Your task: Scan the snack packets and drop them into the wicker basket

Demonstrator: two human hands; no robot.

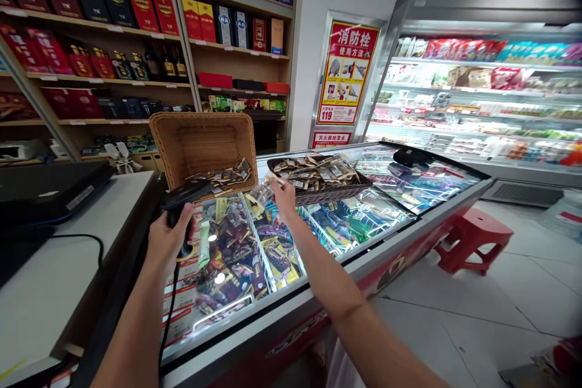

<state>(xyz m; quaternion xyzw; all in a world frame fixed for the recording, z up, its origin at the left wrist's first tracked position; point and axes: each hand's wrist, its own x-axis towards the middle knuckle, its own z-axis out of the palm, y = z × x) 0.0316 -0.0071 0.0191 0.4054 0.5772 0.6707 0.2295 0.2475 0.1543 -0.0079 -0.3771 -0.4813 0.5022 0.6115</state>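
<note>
The black scanner (185,194) was above the freezer (254,328), gripped in our left hand (167,236), in front of the tan basket (200,139). Our right hand (284,197) was at the near edge of the dark basket (325,195); we couldn't quite tell whether its fingers held anything. Packets (318,174) lay in both baskets, and boxed bottles lined the shelves (150,31) behind.

At centre-left, a tan rectangular wicker basket (202,145) blocks passage; at centre, a low dark-brown woven basket (334,195). The right hand (284,197) occupies the gap between. Between the forearms, lower centre offers room above the grey glass-topped freezer (254,332); left, a thin black cable (171,306) hangs.
</note>
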